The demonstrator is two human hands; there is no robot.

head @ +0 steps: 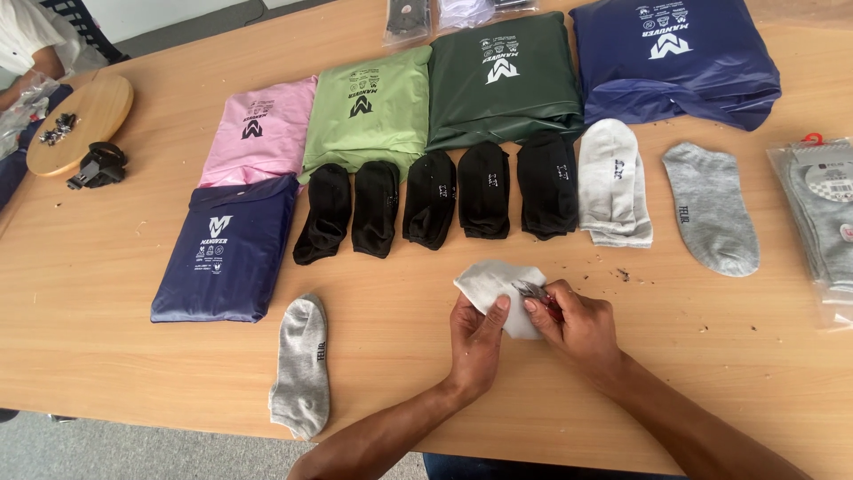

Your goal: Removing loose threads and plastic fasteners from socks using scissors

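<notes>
pale grey sock (pixel 494 286) | both hands | long axis upper-left to lower-right

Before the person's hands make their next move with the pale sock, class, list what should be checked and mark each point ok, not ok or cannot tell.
1. Left hand grips the pale sock: ok.
2. Right hand pinches a small dark tool at the sock: ok.
3. What kind of tool it is: cannot tell.
4. Sock held above the table, apart from the black socks: ok.
5. Table free of crumbs near the right hand: not ok.
</notes>
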